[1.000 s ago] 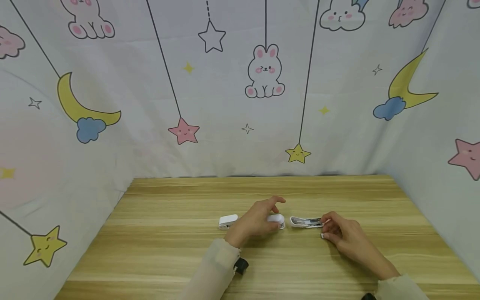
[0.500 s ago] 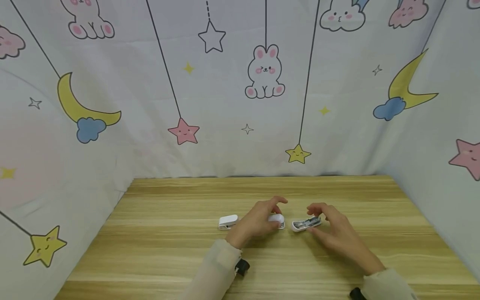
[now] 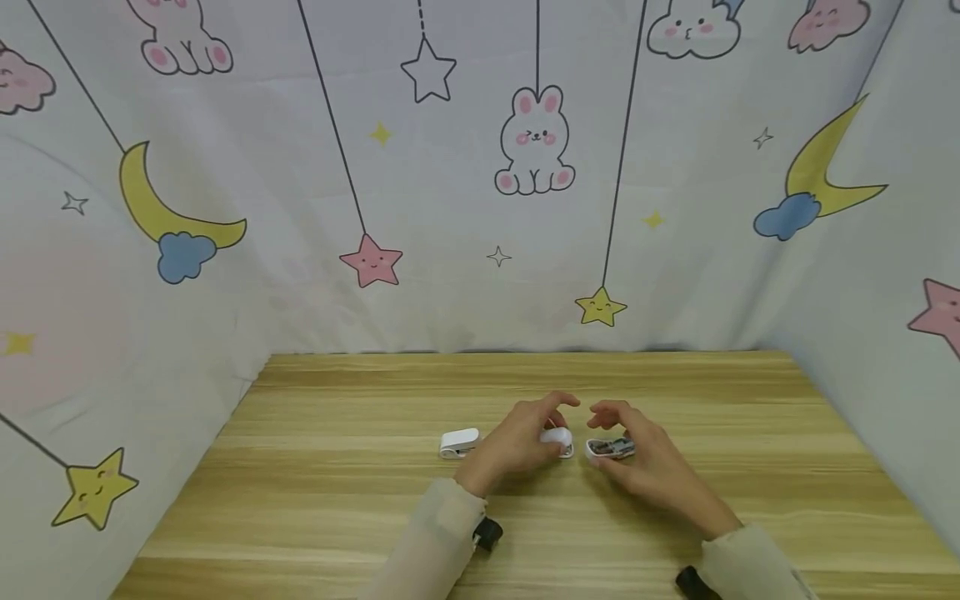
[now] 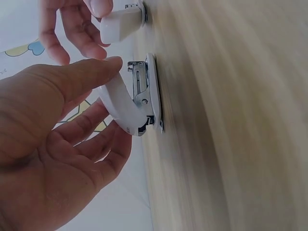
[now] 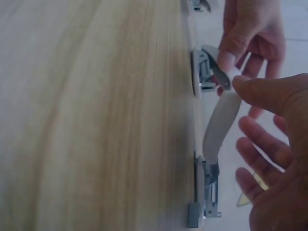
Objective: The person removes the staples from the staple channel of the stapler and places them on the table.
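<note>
Three small white staplers form a row on the wooden table. In the head view my left hand (image 3: 517,442) holds the middle stapler (image 3: 558,437); the left wrist view shows my thumb on its raised white lever (image 4: 120,103), fingers behind, base against the table. To its right, my right hand (image 3: 641,454) has its thumb and fingers around the right stapler (image 3: 611,448). That one's white lever (image 5: 221,122) is swung far back from its metal magazine (image 5: 211,192), thumb at the lever's end; the index finger is partly hidden. The left stapler (image 3: 459,443) lies beside my left wrist.
The wooden table (image 3: 337,500) ends at a white cloth backdrop (image 3: 450,317) printed with stars, moons and rabbits, with cloth on both sides too. Black wrist cameras (image 3: 487,533) sit at the sleeves.
My right hand has moved left from the right stapler's far end toward its near-middle end, and that stapler has turned and shifted slightly. My left hand stays on the middle stapler.
</note>
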The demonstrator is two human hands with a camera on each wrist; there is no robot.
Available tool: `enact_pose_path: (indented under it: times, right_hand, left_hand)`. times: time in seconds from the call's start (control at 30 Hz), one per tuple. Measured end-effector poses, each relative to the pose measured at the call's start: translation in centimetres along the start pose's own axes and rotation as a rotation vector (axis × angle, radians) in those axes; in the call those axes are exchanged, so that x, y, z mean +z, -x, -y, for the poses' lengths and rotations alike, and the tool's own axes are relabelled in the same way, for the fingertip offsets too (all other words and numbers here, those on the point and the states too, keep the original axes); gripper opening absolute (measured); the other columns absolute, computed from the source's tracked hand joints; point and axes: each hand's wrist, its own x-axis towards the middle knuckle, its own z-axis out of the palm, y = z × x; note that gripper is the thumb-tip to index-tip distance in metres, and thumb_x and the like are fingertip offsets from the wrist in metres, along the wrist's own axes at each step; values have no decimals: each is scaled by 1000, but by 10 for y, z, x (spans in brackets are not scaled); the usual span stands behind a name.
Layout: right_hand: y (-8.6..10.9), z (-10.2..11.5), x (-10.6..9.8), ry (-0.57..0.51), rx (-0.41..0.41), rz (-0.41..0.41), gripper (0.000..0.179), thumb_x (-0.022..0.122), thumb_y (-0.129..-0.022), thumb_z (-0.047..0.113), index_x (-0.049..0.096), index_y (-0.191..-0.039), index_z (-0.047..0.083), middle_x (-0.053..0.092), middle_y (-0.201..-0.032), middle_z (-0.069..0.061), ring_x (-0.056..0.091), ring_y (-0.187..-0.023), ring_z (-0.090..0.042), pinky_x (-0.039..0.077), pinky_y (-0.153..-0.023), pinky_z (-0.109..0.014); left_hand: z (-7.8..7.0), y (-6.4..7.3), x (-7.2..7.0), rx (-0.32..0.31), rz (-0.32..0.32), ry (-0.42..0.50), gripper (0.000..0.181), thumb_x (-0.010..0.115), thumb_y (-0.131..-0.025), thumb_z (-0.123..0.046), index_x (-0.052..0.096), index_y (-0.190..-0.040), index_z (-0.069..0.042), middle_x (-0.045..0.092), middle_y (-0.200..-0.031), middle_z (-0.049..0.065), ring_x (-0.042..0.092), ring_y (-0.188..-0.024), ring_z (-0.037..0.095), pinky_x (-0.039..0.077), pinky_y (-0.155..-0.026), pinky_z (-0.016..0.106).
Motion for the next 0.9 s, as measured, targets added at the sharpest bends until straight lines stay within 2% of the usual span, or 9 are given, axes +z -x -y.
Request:
enact_pose_path:
  times: [0.23, 0.37, 0.5, 0.67, 0.9]
  right_hand:
    - [-4, 0, 7, -12, -15, -3, 69, 92, -82, 5, 56, -140, 7, 77, -119, -1, 72, -114, -24, 56, -96, -55]
    - [-9, -1, 13, -47, 28, 6, 68, 90, -83, 4, 55, -141, 9, 79, -116, 0, 74, -115, -24, 55, -97, -57]
    - [-14, -2, 19, -106, 73, 16, 68, 88, -86, 4, 52, -143, 15, 80, -112, 3, 75, -113, -25, 56, -99, -60]
    - [-18, -2, 27, -112, 83, 6, 71, 89, -83, 2, 50, -142, 13, 82, -106, 6, 76, -112, -26, 57, -98, -54]
    - [-21, 2, 35, -113, 129, 10, 70, 88, -86, 3, 47, -142, 11, 82, -102, 8, 78, -109, -22, 54, -100, -47]
  left_hand:
    - [-1, 0, 1, 47, -18, -29, 61, 78, -95, -3, 53, -149, -14, 78, -116, 10, 72, -110, 22, 55, -97, 30]
    - [-1, 0, 0, 61, -30, -31, 60, 78, -95, -4, 53, -149, -14, 78, -115, 11, 73, -110, 25, 56, -97, 31]
    - [-1, 0, 0, 38, -35, -23, 60, 78, -96, -4, 54, -149, -15, 78, -117, 11, 74, -111, 24, 56, -96, 31]
    - [-1, 2, -1, 6, -42, 16, 59, 78, -95, -4, 55, -149, -14, 78, -119, 12, 74, -111, 25, 56, -94, 30]
    - [-1, 3, -1, 21, -65, 83, 48, 82, -94, -6, 59, -136, -10, 78, -117, 11, 75, -111, 25, 57, -92, 28]
